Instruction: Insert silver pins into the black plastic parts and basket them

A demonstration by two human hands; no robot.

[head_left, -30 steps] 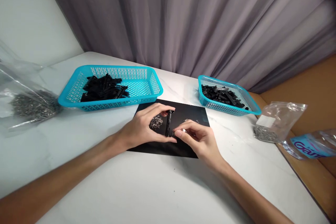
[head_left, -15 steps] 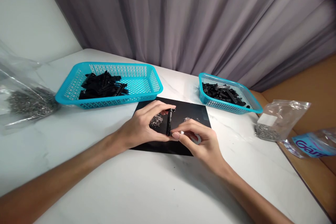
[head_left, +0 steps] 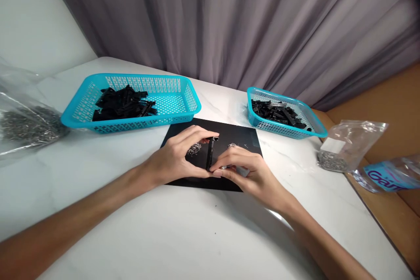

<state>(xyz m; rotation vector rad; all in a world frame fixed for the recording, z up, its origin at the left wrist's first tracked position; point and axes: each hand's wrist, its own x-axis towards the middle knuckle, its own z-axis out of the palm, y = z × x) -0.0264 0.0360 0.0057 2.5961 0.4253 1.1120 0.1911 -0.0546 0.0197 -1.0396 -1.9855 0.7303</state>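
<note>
My left hand holds a slim black plastic part upright, its thumb at the lower end and its fingers at the top. The thumb and forefinger of my right hand are closed together at that lower end, touching the part or very near it. Something pale and silvery shows among the right fingers, mostly hidden, so its kind is unclear. Beneath both hands lies a black mat. On it are a pile of small metal pieces and a smaller heap of metal bits.
A blue basket at back left and another blue basket at back right hold black plastic parts. Clear bags of metal pieces stand left and right. A labelled bottle lies beyond the table's right edge.
My right thumb and fingertips have closed in on the lower end of the black part, and the silvery object is now more covered. My left hand keeps its hold. The view has shifted slightly.
</note>
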